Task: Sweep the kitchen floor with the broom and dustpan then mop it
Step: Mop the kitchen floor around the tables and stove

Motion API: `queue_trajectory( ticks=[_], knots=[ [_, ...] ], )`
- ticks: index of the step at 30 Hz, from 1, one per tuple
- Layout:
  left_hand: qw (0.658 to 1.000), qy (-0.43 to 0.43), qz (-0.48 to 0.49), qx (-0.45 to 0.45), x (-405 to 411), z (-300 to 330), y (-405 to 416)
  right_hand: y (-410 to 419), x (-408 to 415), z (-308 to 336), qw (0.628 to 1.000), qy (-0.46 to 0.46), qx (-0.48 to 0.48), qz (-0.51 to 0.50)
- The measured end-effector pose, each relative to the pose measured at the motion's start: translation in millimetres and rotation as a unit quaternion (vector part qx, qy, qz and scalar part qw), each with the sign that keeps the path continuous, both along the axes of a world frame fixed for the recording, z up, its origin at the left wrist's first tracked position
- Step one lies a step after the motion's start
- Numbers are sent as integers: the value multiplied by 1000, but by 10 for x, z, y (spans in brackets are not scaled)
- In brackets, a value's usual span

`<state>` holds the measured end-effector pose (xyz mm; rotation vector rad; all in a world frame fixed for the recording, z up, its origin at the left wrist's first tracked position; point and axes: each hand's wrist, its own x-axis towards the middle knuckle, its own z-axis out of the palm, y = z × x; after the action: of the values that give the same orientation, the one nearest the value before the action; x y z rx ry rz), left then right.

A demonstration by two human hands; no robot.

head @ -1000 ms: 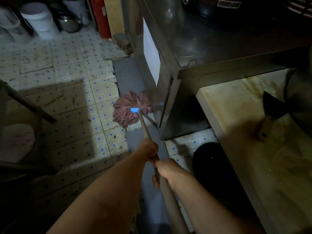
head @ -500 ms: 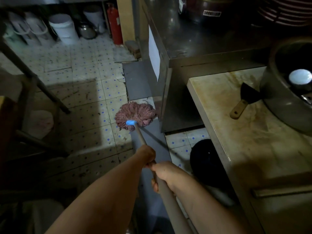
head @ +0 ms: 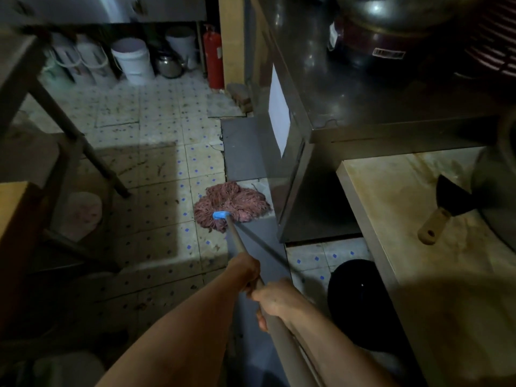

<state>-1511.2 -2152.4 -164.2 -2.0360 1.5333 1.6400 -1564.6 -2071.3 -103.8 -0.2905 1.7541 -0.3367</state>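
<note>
Head cam: my left hand (head: 245, 270) and right hand (head: 275, 298) are both wrapped tight round the mop handle (head: 237, 241), left one further down the stick. The pink mop head (head: 231, 205) sits flat on the tiled floor (head: 156, 208), right beside the steel cabinet (head: 296, 185) corner.

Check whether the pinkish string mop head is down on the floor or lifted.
Down: the pinkish string mop head lies spread on the tiled floor.
</note>
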Motion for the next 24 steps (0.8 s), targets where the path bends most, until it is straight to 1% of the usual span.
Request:
queue_trajectory(
  ticks=[3,8,10,15,20,24],
  knots=[
    [1000,10,14,-6,64,-52,-380,-391,64,-132,1000,-6,-10,2],
    [999,-40,-4,-31,165,-31,-1200,-1213,151,-270,1000,4,-24,4],
    [999,-39,-11,-29,178,-40,-1530,-1522,179,-308,999,10,-39,2],
    [999,-12,11,-27,137,-28,-2215,-2208,179,-368,998,23,-54,-5],
    [999,18,29,-19,21,-195,-2646,-2600,64,-342,997,45,-58,-11],
    [999,32,8,-25,-175,-174,-2905,-2820,-91,-222,996,40,-63,-44]
  ],
)
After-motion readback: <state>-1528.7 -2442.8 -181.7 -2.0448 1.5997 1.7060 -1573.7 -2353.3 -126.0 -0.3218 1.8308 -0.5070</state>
